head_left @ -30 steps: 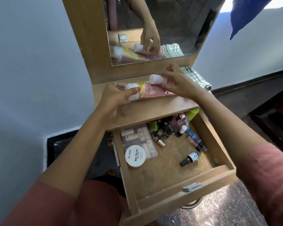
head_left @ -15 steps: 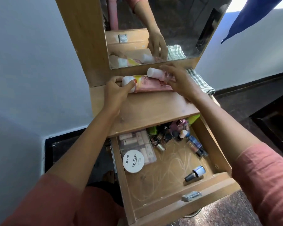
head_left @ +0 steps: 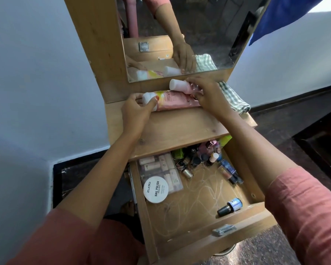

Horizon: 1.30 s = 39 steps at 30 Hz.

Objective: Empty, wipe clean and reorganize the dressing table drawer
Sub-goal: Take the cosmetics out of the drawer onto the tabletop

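Observation:
The wooden drawer (head_left: 191, 243) is pulled out below the dressing table top (head_left: 172, 129). On the top, against the mirror's base, lie two pink tubes with white caps. My left hand (head_left: 136, 109) grips the cap end of the larger pink tube (head_left: 174, 101). My right hand (head_left: 206, 94) holds the smaller pink tube (head_left: 180, 86) just behind it. Inside the drawer are a round white nail polish remover tub (head_left: 155, 189), a clear pouch of small tubes (head_left: 159, 165), a lone nail polish bottle (head_left: 230, 206) and a heap of small bottles (head_left: 203, 157) at the back.
A folded checked cloth (head_left: 233, 98) lies on the table top to the right of my hands. The mirror (head_left: 189, 35) stands right behind the tubes. A white wall is on the left, dark floor on the right. The drawer's metal handle (head_left: 223, 230) faces me.
Both hands carried the two tubes back toward the mirror and lowered them onto the table top. The view tilted forward over the drawer.

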Each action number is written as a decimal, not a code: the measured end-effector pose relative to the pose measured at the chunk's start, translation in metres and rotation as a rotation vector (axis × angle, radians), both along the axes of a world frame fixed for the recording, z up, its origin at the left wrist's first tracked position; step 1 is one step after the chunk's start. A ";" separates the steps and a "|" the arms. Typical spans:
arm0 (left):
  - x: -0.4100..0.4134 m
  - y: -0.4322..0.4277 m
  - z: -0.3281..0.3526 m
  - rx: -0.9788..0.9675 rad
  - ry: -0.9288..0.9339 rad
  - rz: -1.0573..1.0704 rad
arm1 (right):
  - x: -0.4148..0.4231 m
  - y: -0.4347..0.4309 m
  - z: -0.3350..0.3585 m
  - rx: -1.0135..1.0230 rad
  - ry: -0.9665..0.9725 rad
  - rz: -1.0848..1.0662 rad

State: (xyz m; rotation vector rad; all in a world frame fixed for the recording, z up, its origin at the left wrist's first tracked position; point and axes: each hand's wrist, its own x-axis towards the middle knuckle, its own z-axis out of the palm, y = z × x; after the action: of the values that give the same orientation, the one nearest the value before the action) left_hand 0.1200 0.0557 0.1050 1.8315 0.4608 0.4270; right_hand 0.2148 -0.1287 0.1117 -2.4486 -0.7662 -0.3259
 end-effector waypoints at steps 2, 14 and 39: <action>0.001 0.000 0.000 0.023 -0.004 0.000 | 0.000 0.002 -0.001 0.002 -0.002 -0.022; -0.001 0.000 0.002 0.177 -0.042 -0.082 | -0.007 0.001 -0.004 0.004 -0.035 -0.130; -0.088 -0.038 0.010 0.157 -0.189 -0.198 | -0.116 0.000 -0.005 0.289 0.131 -0.106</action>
State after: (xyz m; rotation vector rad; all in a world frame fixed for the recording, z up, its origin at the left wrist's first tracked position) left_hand 0.0322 0.0178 0.1148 1.9441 0.1173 0.5053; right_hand 0.0985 -0.1286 0.1066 -2.2157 -0.4972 -0.2908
